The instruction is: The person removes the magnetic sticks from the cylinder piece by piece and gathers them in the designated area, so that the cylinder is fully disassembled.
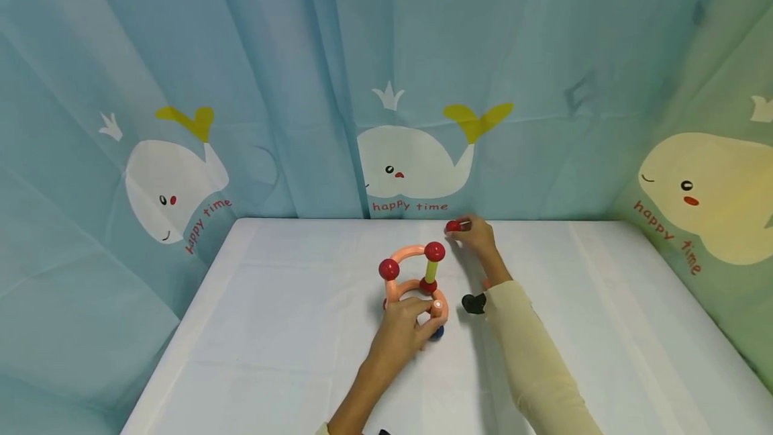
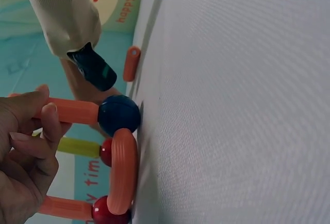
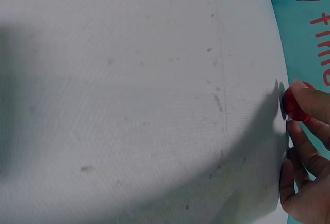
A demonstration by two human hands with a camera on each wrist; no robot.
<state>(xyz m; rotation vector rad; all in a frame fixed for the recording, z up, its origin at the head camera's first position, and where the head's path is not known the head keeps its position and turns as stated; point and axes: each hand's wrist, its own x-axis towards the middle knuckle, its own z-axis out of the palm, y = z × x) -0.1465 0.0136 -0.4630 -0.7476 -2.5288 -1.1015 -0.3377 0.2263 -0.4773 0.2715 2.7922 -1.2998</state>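
A toy frame of balls and rods stands on the white table [image 1: 272, 327]. Two red balls [image 1: 435, 251] top it, with a curved orange rod [image 1: 410, 251] between them and a yellow-green rod [image 1: 431, 271] upright below one. My left hand [image 1: 395, 333] pinches an upright orange rod [image 2: 77, 111] near its top; that rod rises from a blue ball [image 2: 119, 114] at the base. Beyond the frame, by the table's back edge, my right hand [image 1: 478, 239] holds a loose red ball [image 3: 296, 102] between thumb and fingers. My left hand partly hides the frame's near side.
A loose orange piece [image 2: 132, 64] lies on the table, mostly behind my right sleeve [image 1: 531, 348] in the head view. A dark device [image 2: 93, 66] is strapped at the right wrist. Behind the table hangs a blue curtain [image 1: 302, 52] printed with whales.
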